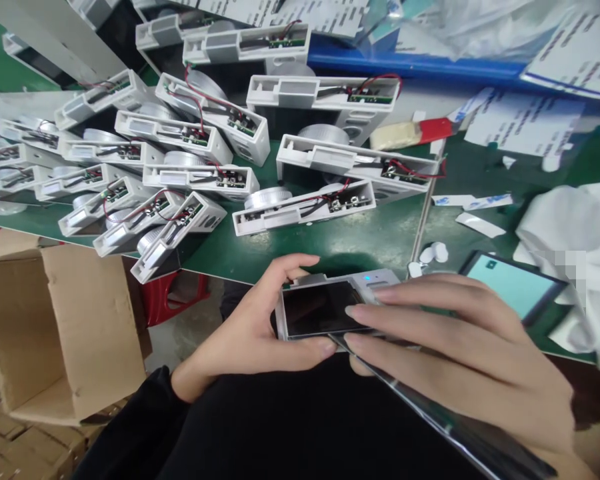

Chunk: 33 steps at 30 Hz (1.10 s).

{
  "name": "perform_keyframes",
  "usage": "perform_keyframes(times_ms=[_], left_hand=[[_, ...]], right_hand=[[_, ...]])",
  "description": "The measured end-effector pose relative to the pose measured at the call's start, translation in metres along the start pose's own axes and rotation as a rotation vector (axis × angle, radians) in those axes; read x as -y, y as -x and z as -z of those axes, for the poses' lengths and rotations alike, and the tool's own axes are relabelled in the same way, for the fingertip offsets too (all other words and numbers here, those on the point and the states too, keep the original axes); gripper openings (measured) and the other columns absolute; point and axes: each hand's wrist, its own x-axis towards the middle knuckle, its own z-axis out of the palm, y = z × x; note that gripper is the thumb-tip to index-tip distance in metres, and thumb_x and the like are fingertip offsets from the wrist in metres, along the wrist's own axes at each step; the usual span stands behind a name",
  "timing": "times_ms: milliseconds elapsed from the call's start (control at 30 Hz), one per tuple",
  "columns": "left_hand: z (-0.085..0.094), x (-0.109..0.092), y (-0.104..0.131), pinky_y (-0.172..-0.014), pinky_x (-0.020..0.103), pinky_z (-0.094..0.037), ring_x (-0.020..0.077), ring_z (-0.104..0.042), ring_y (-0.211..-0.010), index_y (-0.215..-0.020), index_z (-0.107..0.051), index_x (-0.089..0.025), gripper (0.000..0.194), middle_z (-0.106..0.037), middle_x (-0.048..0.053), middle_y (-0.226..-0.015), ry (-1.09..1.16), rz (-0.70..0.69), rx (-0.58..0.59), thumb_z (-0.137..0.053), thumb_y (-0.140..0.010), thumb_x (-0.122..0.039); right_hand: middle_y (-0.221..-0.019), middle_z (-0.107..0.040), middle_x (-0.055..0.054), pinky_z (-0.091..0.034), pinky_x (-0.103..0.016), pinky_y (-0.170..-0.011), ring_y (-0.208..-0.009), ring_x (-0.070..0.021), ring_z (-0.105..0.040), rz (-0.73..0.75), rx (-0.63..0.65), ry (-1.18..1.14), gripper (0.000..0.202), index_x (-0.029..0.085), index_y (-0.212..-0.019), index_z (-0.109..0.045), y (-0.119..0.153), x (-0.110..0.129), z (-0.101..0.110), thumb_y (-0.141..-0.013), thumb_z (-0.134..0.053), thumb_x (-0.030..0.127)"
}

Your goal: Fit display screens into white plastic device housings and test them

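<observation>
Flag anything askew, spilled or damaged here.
No spill or obvious damage visible; the held white device is partly covered. Odd: loose white strips and round scraps litter the green bench like waste, and a red wire bows out of one open housing, looking untucked.

Narrow bare strip of green table (395, 230) is running across mid-frame, between white casings (300, 217) and the white device (317, 312); a sideways pass is looking feasible there. Casings are packing upper left to upper centre, blocking reach. Lit screen (513, 283) and crumpled white material (570, 227) are crowding the right. Left hand (260, 333), right hand (460, 340) and dark strip (455, 433) are filling lower centre to lower right.
</observation>
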Motion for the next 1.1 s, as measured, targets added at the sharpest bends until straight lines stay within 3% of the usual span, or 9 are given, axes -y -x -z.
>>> perform_keyframes(times_ms=[233,333,467,633,800,900,1100], left_hand=[[0.001,-0.003,-0.002,-0.084,0.029,-0.052,0.0162,-0.062,-0.097,-0.143,-0.041,-0.033,0.076,-0.057,0.001,-0.114,0.009,0.017,0.006,-0.085,-0.082,-0.029],[-0.001,-0.004,-0.003,-0.082,0.028,-0.052,0.0153,-0.062,-0.095,-0.140,-0.042,-0.032,0.075,-0.058,0.000,-0.113,0.041,0.024,-0.021,-0.087,-0.080,-0.027],[0.000,-0.004,-0.002,-0.084,0.030,-0.053,0.0174,-0.064,-0.097,-0.141,-0.042,-0.031,0.077,-0.060,0.001,-0.115,0.002,0.006,-0.013,-0.088,-0.079,-0.029],[0.002,-0.006,-0.001,-0.101,0.044,-0.052,0.0259,-0.064,-0.113,-0.145,-0.043,-0.030,0.083,-0.058,0.006,-0.130,-0.152,0.055,0.003,-0.090,-0.076,-0.035],[0.002,-0.008,-0.002,-0.113,0.053,-0.045,0.0316,-0.059,-0.129,-0.143,-0.044,-0.028,0.073,-0.055,0.009,-0.142,-0.163,0.029,0.003,-0.085,-0.082,-0.035],[0.002,-0.008,-0.003,-0.117,0.055,-0.042,0.0328,-0.057,-0.132,-0.142,-0.046,-0.027,0.072,-0.055,0.010,-0.144,-0.169,0.036,0.007,-0.084,-0.082,-0.035],[0.003,-0.012,-0.005,-0.116,0.053,-0.043,0.0316,-0.058,-0.131,-0.141,-0.049,-0.027,0.070,-0.058,0.009,-0.141,-0.181,0.039,0.010,-0.085,-0.082,-0.037]], right_hand=[[-0.104,-0.083,0.002,-0.067,-0.039,-0.087,-0.097,-0.0236,-0.079,0.186,-0.010,0.035,0.013,0.034,-0.104,-0.078,-0.001,-0.019,-0.003,-0.096,-0.073,0.024],[-0.107,-0.083,0.000,-0.067,-0.040,-0.096,-0.101,-0.0237,-0.079,0.182,0.060,-0.018,0.017,0.032,-0.115,-0.076,0.001,-0.023,0.005,-0.101,-0.068,0.031],[-0.099,-0.083,0.006,-0.064,-0.038,-0.106,-0.097,-0.0191,-0.081,0.201,0.079,0.005,0.020,0.036,-0.109,-0.077,0.009,-0.018,0.011,-0.102,-0.065,0.023],[-0.098,-0.084,0.007,-0.059,-0.034,-0.112,-0.100,-0.0144,-0.080,0.219,0.036,0.043,0.018,0.028,-0.103,-0.077,0.013,-0.011,0.005,-0.102,-0.065,0.015],[-0.098,-0.084,0.007,-0.052,-0.025,-0.118,-0.110,-0.0103,-0.077,0.255,0.027,0.024,0.016,0.024,-0.097,-0.075,0.006,-0.012,0.003,-0.103,-0.065,0.014],[-0.097,-0.084,0.007,-0.055,-0.024,-0.114,-0.105,-0.0104,-0.079,0.286,0.022,0.033,0.015,0.024,-0.095,-0.075,0.001,-0.015,0.004,-0.102,-0.066,0.014],[-0.099,-0.084,0.005,-0.068,-0.029,-0.093,-0.101,-0.0167,-0.081,0.319,0.111,0.060,0.014,0.026,-0.097,-0.075,-0.007,-0.016,0.011,-0.100,-0.069,0.014]])
